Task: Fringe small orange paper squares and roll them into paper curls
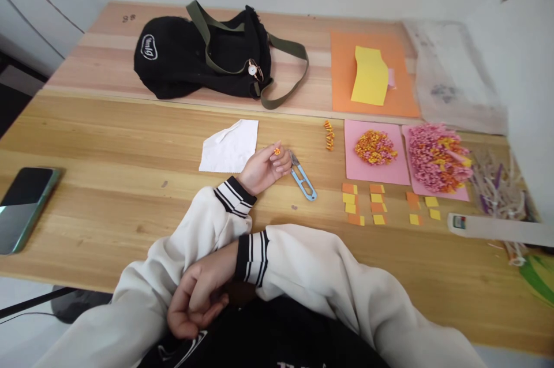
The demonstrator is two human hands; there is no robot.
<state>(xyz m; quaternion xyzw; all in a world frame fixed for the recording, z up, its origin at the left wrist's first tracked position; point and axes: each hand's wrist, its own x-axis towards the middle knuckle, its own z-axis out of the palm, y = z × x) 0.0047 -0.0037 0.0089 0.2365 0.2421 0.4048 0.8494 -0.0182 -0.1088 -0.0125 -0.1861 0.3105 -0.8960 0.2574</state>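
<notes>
My left hand point(265, 169) rests on the wooden table, closed, pinching a small orange-and-yellow piece point(277, 151) between thumb and fingers. Its exact kind is too small to make out. Right beside the fingertips lie blue thread snips point(303, 179). A white sheet of paper point(229, 146) with a folded edge is just behind that wrist. My right hand point(201, 290) hangs over my lap in front of the left sleeve, fingers loosely bent and somewhat apart, with nothing visible in them. A short row of similar orange pieces point(329, 135) lies to the right of the snips.
Pink sheets carry an orange-and-pink pile point(375, 147) and a larger pink pile point(439, 157). Small orange and yellow paper slips point(352, 205) lie nearer. A black bag point(182, 56), orange sheet point(341, 74) and plastic bag point(463, 79) are behind. Left is a phone point(26, 206); right, a white strip point(497, 228).
</notes>
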